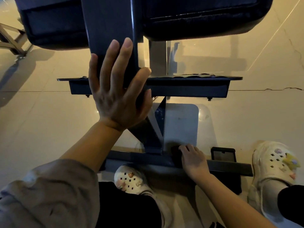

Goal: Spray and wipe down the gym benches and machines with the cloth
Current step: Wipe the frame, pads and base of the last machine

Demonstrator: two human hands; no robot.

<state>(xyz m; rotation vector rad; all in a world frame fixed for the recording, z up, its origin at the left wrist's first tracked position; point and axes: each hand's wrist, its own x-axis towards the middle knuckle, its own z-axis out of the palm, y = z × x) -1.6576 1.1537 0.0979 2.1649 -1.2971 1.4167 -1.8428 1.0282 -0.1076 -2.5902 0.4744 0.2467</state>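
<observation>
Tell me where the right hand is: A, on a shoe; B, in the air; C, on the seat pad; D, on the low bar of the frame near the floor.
D: the right hand presses a dark cloth on the low bar by the floor.

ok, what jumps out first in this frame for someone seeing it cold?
The left hand dominates mid-frame, fingers spread flat against the dark upright post of the bench frame. Lower right, the right hand presses a dark cloth onto the frame's bottom crossbar. White clogs with charms stand on the pale tiled floor on either side of that bar.
</observation>
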